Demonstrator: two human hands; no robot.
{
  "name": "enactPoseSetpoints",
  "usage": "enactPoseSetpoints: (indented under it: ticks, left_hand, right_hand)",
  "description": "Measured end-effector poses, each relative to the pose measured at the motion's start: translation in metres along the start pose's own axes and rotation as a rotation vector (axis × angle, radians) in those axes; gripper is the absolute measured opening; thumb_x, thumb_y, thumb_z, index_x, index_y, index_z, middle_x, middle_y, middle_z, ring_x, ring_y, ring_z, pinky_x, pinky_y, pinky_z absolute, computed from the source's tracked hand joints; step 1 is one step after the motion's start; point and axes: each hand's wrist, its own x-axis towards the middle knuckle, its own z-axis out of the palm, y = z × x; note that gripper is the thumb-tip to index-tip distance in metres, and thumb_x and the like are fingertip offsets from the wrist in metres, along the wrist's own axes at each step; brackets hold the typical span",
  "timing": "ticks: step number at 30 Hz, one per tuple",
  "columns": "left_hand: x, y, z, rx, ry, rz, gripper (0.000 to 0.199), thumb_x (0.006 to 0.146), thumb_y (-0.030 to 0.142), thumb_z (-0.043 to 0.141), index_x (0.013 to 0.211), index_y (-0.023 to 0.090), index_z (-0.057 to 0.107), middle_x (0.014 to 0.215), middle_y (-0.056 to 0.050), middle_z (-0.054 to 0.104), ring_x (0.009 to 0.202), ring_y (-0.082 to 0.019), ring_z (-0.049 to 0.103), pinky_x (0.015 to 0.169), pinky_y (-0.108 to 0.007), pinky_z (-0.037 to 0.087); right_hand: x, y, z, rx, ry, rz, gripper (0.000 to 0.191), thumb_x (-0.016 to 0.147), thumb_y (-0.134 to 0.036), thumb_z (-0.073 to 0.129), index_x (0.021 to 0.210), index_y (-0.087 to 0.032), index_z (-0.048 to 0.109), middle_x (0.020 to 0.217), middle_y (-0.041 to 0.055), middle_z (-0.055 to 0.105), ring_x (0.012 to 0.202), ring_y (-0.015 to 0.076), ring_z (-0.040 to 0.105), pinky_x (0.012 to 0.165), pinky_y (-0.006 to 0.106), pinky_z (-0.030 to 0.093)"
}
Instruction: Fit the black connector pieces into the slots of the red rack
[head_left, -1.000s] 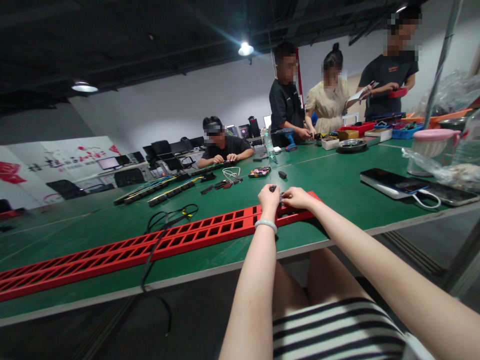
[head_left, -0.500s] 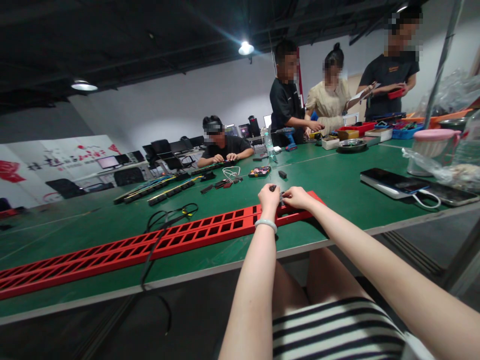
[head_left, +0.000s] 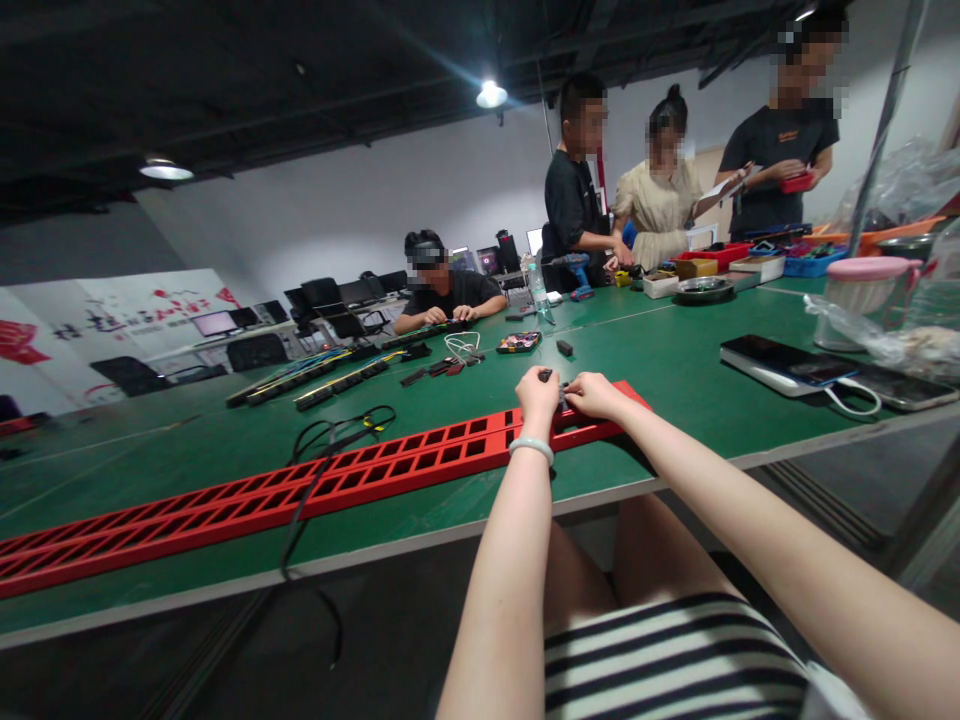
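Note:
A long red slotted frame (head_left: 405,455) lies along the front of the green table. Over its right end, my left hand (head_left: 537,398) has its fingers closed round a small black part (head_left: 544,376). Close beside it, my right hand (head_left: 594,396) pinches at a small dark grey piece (head_left: 562,398) between the two hands. Fingers cover most of both small things, so their shape is unclear. A black cable (head_left: 304,490) lies across the frame on the left and hangs over the table edge.
Behind my hands are a black block (head_left: 565,348), a small patterned box (head_left: 518,343) and a white cable (head_left: 463,348). Black strips (head_left: 345,384) lie further left. Phones (head_left: 787,362) and a pink-lidded jar (head_left: 862,300) stand right. Several people are across the table.
My hands have hardly moved. Across the table, the standing person at the left of the group has shifted slightly, and the person at the right has raised a red item a little.

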Motion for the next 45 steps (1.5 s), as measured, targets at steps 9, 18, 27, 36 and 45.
enactPoseSetpoints:
  ticks: [9,18,27,36,45]
  left_hand:
    - [0.0,-0.001,0.0,-0.001,0.005,0.008,0.013,0.071,0.027,0.055,0.079,0.019,0.062,0.081,-0.003,0.065,0.076,-0.014,0.058,0.071,-0.021,0.041]
    - [0.003,-0.006,0.003,0.008,0.0,0.014,0.017,0.071,0.03,0.054,0.082,0.019,0.062,0.085,-0.004,0.065,0.078,-0.015,0.058,0.071,-0.022,0.041]
    - [0.002,-0.003,0.002,-0.003,0.002,0.003,0.015,0.071,0.027,0.056,0.081,0.018,0.062,0.082,-0.003,0.066,0.076,-0.013,0.058,0.07,-0.021,0.041]
    - [0.001,-0.002,0.001,-0.028,-0.004,-0.01,0.014,0.069,0.026,0.057,0.079,0.017,0.062,0.079,-0.004,0.066,0.072,-0.014,0.058,0.067,-0.021,0.042]
    - [0.004,-0.009,0.007,-0.115,-0.013,0.024,0.013,0.069,0.026,0.057,0.079,0.018,0.06,0.079,-0.003,0.064,0.07,-0.013,0.058,0.065,-0.022,0.043]
  right_hand:
    - [-0.002,0.0,0.0,-0.023,0.016,-0.052,0.026,0.076,-0.021,0.044,0.081,-0.014,0.068,0.083,0.0082,0.066,0.077,0.0169,0.056,0.068,0.022,0.036]
    - [-0.002,0.001,0.0,0.002,0.025,-0.045,0.027,0.075,-0.022,0.043,0.081,-0.014,0.068,0.082,0.0088,0.066,0.074,0.0171,0.057,0.067,0.022,0.037]
    - [-0.001,0.002,0.002,-0.063,0.015,-0.061,0.028,0.078,-0.02,0.041,0.076,-0.012,0.068,0.079,0.0101,0.065,0.07,0.0161,0.056,0.063,0.022,0.037]
    - [0.002,0.009,0.008,-0.063,0.028,-0.202,0.027,0.078,-0.017,0.041,0.084,-0.012,0.067,0.088,0.0104,0.062,0.074,0.0153,0.055,0.071,0.022,0.039]
    - [0.002,0.009,0.011,-0.002,0.105,-0.161,0.022,0.076,-0.018,0.044,0.08,-0.013,0.065,0.086,0.0098,0.059,0.082,0.017,0.054,0.078,0.024,0.039]
